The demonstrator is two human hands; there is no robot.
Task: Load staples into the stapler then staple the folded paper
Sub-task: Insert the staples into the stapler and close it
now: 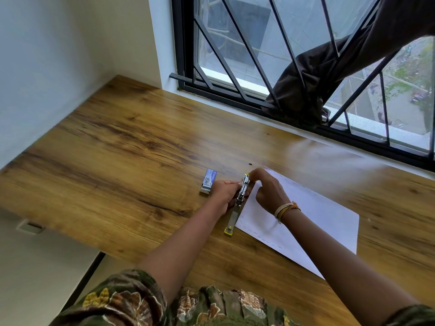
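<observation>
A metal stapler [236,208] with yellow ends lies opened out flat on the wooden table [117,149], along the left edge of the white folded paper [317,222]. My left hand [226,194] grips the stapler's middle from the left. My right hand [268,187] reaches over the paper, its fingers curled at the stapler's far end near the yellow tip; whether they pinch staples is hidden. A small blue staple box [208,180] lies slid open just left of my left hand.
A tiny dark speck [250,164] lies on the table beyond the stapler. A barred window [282,67] with a dark curtain bundle [306,90] runs along the table's far edge. A white wall stands at the left.
</observation>
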